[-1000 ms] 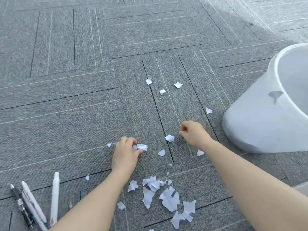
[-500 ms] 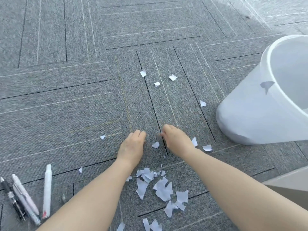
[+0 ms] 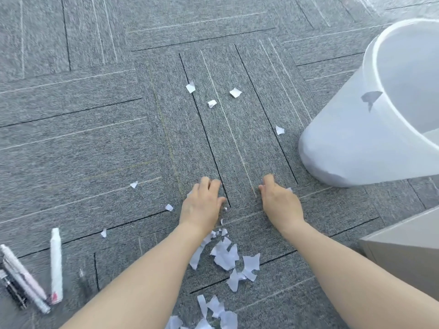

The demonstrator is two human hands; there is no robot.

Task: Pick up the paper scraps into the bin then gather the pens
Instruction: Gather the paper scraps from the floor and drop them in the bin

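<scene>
White paper scraps lie on the grey carpet. A pile of scraps (image 3: 225, 260) sits between my forearms, with more scraps (image 3: 213, 314) nearer me. Single scraps (image 3: 235, 92) are scattered farther out, one (image 3: 279, 130) of them near the bin. My left hand (image 3: 202, 206) and right hand (image 3: 279, 204) rest palm down on the carpet just beyond the pile, fingers curled. A white edge peeks from under each hand. The translucent white bin (image 3: 344, 143) stands at the right, one scrap (image 3: 370, 98) showing through its wall. Several pens (image 3: 56, 264) lie at the lower left.
A beige box corner (image 3: 403, 255) juts in at the lower right, beside my right forearm. Small loose scraps (image 3: 134, 184) dot the carpet left of my left hand, between it and the pens.
My hands have spread apart and drawn slightly toward me. The scrap that lay between them and the two beside my right hand are no longer in sight.
</scene>
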